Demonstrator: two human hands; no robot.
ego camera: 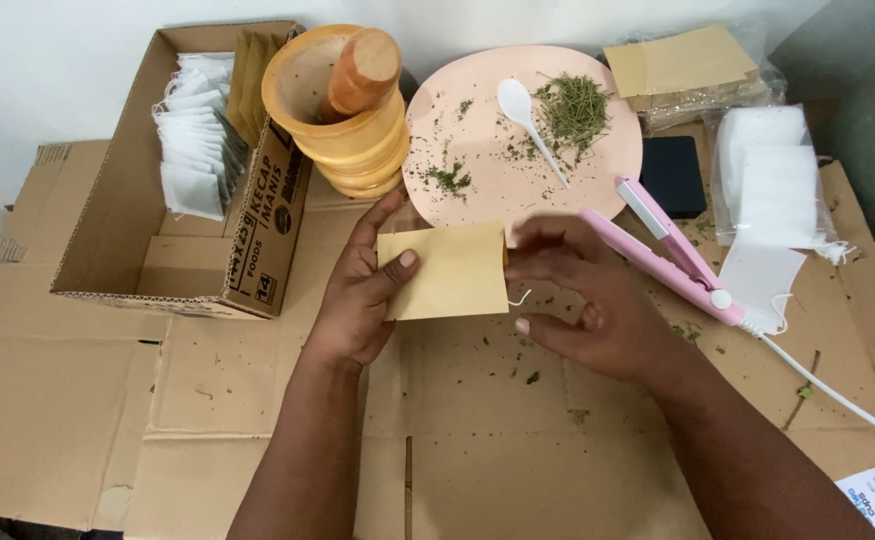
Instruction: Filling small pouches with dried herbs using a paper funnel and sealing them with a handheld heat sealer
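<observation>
Two bare hands, left hand and right hand. One small yellow paper envelope. One round pink plate, one white plastic spoon, one wooden mortar with one wooden pestle, one pink hair-straightener-style sealing iron, one open brown cardboard box, one black rectangular block.

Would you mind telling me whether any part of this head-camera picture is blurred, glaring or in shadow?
Head view: lighting is soft and even, with no glare on the pink plate; the right hand is slightly motion-blurred at the fingers, while the left hand and yellow envelope look sharp; only faint shadows fall on the cardboard.
</observation>
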